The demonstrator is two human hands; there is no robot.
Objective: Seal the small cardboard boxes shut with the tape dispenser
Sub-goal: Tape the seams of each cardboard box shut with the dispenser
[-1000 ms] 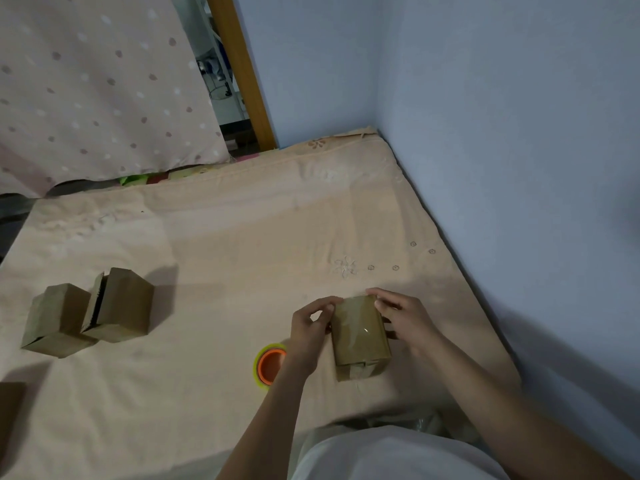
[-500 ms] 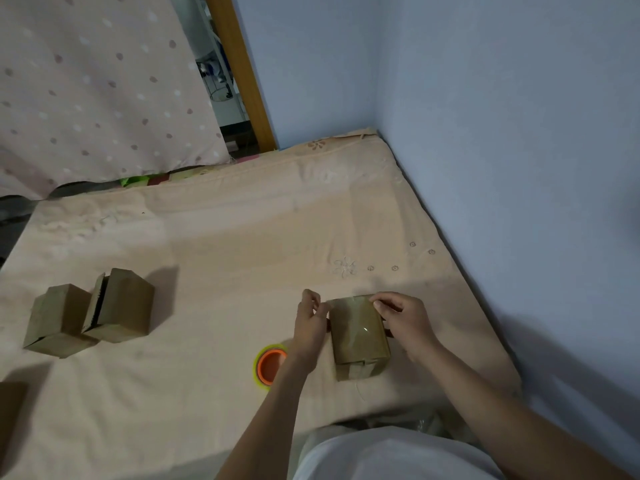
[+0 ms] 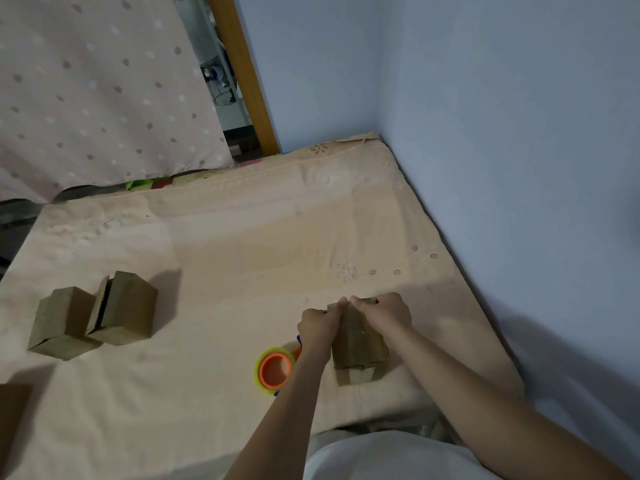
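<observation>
Now your fingers (image 3: 343,301) have closed in on the far end of the box (image 3: 358,341): half a second ago your left hand (image 3: 317,323) stood flat against its left side and your right hand (image 3: 384,311) held the far right corner, and now both hands are curled over the far top edge, fingertips nearly touching each other. That reads as you pressing the tape end down over that edge, so this box looks close to sealed rather than freshly begun. I cannot tell whether the fingers pinch a loose tape tail or only press on the cardboard.

The box sits on the bed (image 3: 242,237) near you, right of centre, a small brown cardboard block with a glossy strip along its top, which looks like clear tape. Its near end shows folded flaps.

Just beside its left side lies the tape dispenser (image 3: 275,370), a round roll with an orange core and a yellow-green rim, partly hidden under your left wrist.

Well apart on the left stand two more boxes (image 3: 93,317), touching each other; the right one shows a dark gap at its flap, so it seems still unsealed. The bedsheet is soft peach cloth with faint embroidered flowers.
</observation>
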